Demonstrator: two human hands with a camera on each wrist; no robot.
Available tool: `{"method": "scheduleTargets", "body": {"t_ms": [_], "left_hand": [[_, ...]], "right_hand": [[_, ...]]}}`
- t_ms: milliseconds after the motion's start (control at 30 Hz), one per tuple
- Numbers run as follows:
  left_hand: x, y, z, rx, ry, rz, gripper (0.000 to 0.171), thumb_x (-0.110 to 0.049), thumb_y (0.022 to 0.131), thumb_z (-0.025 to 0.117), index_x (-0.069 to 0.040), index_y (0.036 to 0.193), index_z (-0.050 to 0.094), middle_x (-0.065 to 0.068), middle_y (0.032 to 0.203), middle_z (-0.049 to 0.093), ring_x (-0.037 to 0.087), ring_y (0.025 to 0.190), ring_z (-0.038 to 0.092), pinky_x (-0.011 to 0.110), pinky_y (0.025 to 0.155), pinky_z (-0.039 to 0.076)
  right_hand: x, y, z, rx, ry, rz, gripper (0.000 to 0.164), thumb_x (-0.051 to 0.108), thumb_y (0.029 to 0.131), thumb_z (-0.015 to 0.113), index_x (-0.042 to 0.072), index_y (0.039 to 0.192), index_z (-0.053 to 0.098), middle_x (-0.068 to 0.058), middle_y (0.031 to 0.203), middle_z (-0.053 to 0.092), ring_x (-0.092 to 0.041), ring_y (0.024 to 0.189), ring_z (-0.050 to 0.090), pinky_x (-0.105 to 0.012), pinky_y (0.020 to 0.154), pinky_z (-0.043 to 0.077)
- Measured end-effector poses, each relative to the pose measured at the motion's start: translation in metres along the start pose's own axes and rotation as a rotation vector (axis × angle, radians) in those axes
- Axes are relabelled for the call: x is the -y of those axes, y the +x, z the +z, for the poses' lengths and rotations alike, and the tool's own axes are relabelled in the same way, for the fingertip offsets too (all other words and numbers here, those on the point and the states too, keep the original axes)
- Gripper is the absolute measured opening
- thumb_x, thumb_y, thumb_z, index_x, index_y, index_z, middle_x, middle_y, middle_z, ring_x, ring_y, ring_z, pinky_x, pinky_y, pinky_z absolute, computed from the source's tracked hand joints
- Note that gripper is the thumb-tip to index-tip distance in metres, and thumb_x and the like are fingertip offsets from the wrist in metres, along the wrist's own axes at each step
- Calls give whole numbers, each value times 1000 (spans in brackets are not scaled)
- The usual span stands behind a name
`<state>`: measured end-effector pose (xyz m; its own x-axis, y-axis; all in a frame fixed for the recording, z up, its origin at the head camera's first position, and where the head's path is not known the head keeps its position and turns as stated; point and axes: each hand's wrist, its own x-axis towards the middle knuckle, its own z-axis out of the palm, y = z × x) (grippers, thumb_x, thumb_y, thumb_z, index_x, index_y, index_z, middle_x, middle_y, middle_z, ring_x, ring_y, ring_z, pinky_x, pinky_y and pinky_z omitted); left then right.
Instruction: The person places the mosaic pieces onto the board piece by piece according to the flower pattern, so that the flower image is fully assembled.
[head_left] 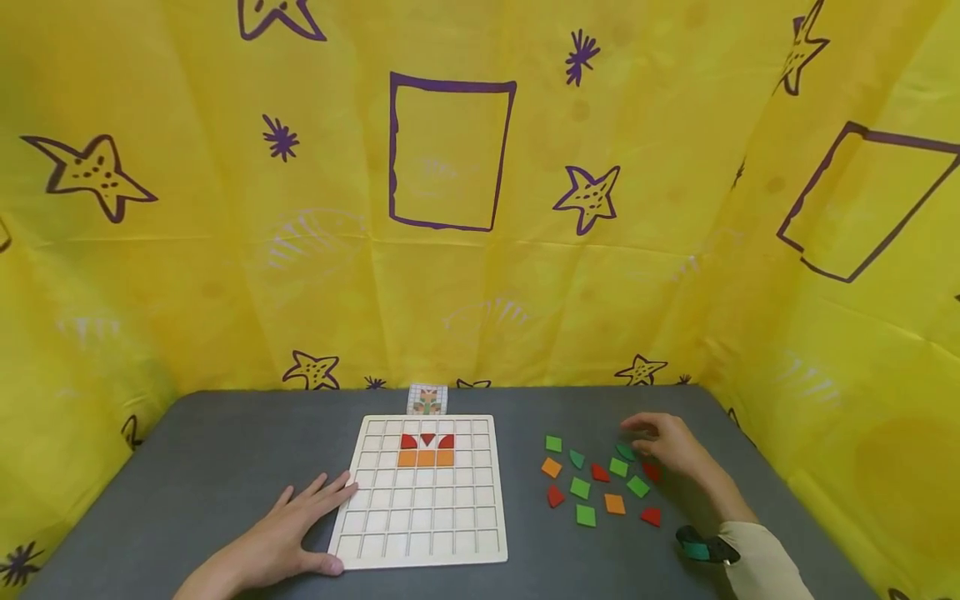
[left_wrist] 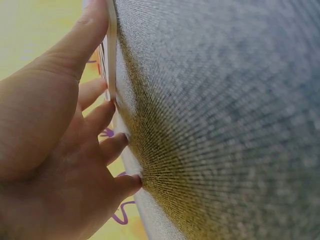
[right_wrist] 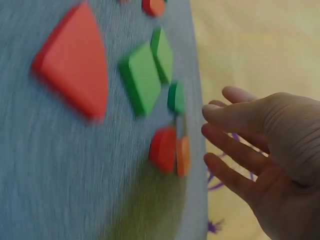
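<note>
My left hand (head_left: 288,533) lies with fingers spread along the left side of a white gridded board (head_left: 420,521); thumb and fingertips touch its edge, as the left wrist view also shows. On the board, three orange squares (head_left: 426,458) form a row. Above them sit two red rounded pieces (head_left: 408,442) with a red triangle (head_left: 427,439) between. My right hand (head_left: 675,450) hovers over the loose pieces, close to a dark green curved piece (head_left: 625,452) and a red piece (head_left: 651,472). Its fingers are loosely bent, with nothing between them in the right wrist view.
Several loose green squares (head_left: 580,487), orange squares (head_left: 615,504) and red rounded pieces (head_left: 651,517) are scattered on the grey table (head_left: 225,450) right of the board. A small pattern card (head_left: 427,400) lies behind the board. Yellow patterned cloth (head_left: 450,317) encloses the table's back and sides.
</note>
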<state>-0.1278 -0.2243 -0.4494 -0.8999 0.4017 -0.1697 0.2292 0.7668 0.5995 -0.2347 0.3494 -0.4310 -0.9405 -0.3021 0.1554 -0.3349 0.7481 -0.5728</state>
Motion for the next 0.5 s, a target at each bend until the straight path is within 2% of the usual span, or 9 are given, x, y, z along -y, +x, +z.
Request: {"method": "scheduleTargets", "body": {"t_ms": [267, 500], "left_hand": [[-1, 1, -1, -4, 4, -3, 100, -56, 65, 82, -16, 148, 43, 15, 157, 31, 54, 142, 14, 77, 103, -1], [-2, 2, 1, 4, 4, -12, 100, -56, 65, 82, -16, 148, 43, 14, 157, 31, 53, 142, 15, 77, 103, -1]], "right_hand": [[-22, -9, -10, 73, -15, -51, 26, -4, 84, 71, -4, 111, 69, -18, 107, 70, -39, 101, 66, -46, 83, 55], [-29, -14, -10, 46, -14, -47, 28, -7, 81, 71, -5, 109, 69, -19, 105, 70, -38, 97, 66, -46, 81, 56]]}}
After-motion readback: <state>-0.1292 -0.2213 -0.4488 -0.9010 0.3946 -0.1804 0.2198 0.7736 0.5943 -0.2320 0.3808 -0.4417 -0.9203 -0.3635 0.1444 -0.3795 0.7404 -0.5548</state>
